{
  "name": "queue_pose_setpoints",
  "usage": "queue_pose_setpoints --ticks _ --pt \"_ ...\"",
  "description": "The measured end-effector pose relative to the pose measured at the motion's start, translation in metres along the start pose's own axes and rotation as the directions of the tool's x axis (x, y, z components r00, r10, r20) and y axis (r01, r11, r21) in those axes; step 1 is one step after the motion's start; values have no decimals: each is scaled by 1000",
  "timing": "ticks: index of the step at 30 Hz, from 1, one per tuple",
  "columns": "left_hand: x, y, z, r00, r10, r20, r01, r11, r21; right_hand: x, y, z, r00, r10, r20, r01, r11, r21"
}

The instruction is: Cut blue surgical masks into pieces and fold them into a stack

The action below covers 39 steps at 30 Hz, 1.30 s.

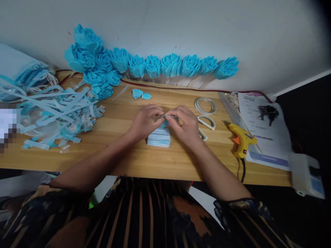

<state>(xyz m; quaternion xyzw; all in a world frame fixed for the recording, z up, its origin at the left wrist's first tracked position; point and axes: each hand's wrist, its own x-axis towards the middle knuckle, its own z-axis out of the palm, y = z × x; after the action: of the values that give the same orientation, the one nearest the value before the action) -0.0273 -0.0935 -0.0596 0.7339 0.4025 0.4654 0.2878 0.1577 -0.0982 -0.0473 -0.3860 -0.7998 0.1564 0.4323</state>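
Observation:
My left hand (148,119) and my right hand (184,122) meet above the middle of the table. Both pinch one small light blue fabric piece (164,116) between thumbs and fingertips; much of it is hidden by the fingers. Just below my hands lies a stack of cut pale blue fabric pieces (158,137). Beyond my left hand, two shaped blue petals (141,94) rest on the wood. Beside my right hand are scissors (207,123), their blades hidden under the hand.
Blue fabric flowers (170,65) on sticks line the wall. Fabric strips and scraps (59,110) are heaped at left. A tape roll (205,105), a yellow glue gun (241,137), printed paper (266,137) and keys (268,113) lie at right on the wooden table (124,155).

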Motion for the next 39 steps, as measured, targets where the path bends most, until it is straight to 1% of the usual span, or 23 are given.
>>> queue_pose_setpoints --ticks 2,4,7,10,12,15,18,21,24,28,31,34,39 --pt "0 -3 0 999 -30 -21 29 998 -58 0 -3 -1 998 50 25 -51 998 27" --pt "0 -5 1 996 -85 -36 79 988 -136 1 -5 -2 991 123 58 -126 990 60" --pt "1 -6 1 985 -166 -38 150 953 -264 1 -5 -3 978 186 99 -194 978 73" --pt "1 -4 1 967 -251 -49 216 905 -367 2 -2 -4 973 206 103 -213 975 67" --pt "1 -3 0 944 -325 -51 272 858 -437 2 1 -5 974 208 87 -215 974 70" --pt "2 -2 -2 911 -411 -20 340 779 -527 3 6 -5 975 212 63 -217 973 78" --pt "3 -3 -2 902 -431 20 350 704 -617 3 8 -5 973 222 59 -226 970 87" --pt "2 -6 1 899 -431 83 359 614 -703 2 8 -2 969 239 65 -244 965 95" --pt "2 -8 4 900 -420 117 362 570 -738 2 8 1 961 264 81 -274 951 143" --pt "3 -9 6 914 -395 96 338 605 -721 1 8 3 950 294 109 -311 928 207" --pt "3 -10 7 917 -391 80 338 655 -676 2 8 3 945 302 128 -324 922 214" --pt "2 -9 6 915 -393 87 362 708 -606 2 5 2 945 289 150 -315 928 197" --pt "-1 -6 6 925 -377 43 348 796 -495 3 1 0 949 292 122 -310 935 173"
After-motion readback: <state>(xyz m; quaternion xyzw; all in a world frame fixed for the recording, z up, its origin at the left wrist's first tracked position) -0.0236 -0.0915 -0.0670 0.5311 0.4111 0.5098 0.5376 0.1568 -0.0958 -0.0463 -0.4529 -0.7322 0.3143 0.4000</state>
